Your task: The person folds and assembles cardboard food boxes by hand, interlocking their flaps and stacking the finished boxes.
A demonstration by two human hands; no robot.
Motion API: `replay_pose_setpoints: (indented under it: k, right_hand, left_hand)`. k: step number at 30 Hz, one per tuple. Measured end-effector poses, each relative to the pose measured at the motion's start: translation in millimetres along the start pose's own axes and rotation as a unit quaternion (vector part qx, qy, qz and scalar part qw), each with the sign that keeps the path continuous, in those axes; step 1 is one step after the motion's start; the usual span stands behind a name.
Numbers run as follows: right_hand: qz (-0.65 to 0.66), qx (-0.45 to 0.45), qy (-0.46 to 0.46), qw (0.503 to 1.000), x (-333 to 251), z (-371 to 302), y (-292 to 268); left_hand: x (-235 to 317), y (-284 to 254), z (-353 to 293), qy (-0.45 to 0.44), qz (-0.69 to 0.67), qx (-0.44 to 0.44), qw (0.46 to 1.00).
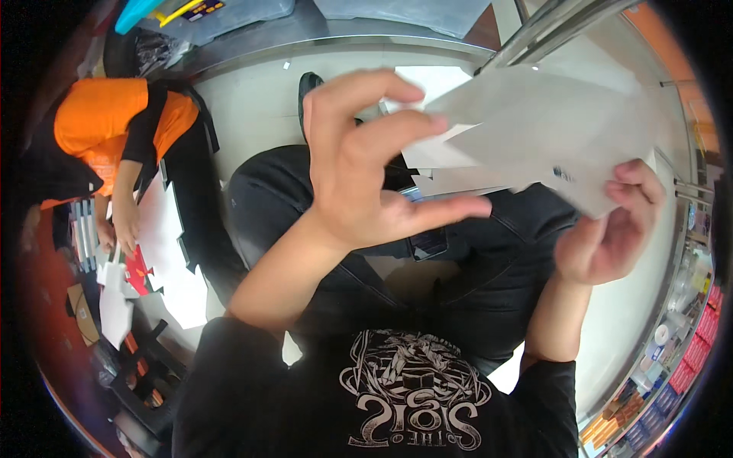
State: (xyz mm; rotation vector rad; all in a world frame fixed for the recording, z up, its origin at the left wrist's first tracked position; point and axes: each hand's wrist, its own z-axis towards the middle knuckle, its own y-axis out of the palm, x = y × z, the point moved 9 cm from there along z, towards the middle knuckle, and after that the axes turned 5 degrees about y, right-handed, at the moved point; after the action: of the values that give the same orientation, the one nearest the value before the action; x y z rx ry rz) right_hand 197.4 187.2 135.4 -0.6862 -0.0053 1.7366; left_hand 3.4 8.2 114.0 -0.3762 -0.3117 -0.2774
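Left hand (355, 164) and right hand (615, 221) are raised on either side of a pale sheet (527, 126), which hangs between them in the upper right of the frame; the left hand stands spread near the middle, thumb and fingers well parted and pointing right, toward the sheet's left edge; its fingertips are close to that edge, but whether any of them touches cannot be told; the right hand, toward the right side, is curled at the sheet's lower right corner and appears to pinch it between thumb and fingers, though blur softens the grip.

The sheet lies up and to the right of the left hand, and up and to the left of the right; its long axis seems to run roughly left to right, with the lower right corner dipping; the right hand is the nearer, being at the corner itself; white card (427, 156) shows behind the sheet's left part, above the person's lap; a dark object (429, 243) lies lower, near the middle; at the left, a co-worker in orange (99, 114) handles a white piece (116, 305).
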Motion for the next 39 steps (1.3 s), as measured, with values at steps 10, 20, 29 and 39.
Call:
replay_pose_setpoints:
  k: [10,20,29,39]
  right_hand:
    - [0.18,-0.095,0.141,0.969,36,-37,59]
    - [0.034,-0.185,0.081,0.979,10,-39,95]
    - [-0.052,-0.085,0.041,0.994,2,-58,87]
    - [-0.033,-0.097,0.031,0.994,6,-52,88]
  left_hand:
    - [-51,11,-14,-0.178,-0.13,-0.149,0.964]
    - [-58,43,-57,-0.332,-0.181,-0.283,0.882]
    - [-40,56,-57,-0.291,-0.193,-0.286,0.892]
    - [-40,52,-51,-0.226,-0.208,-0.307,0.901]
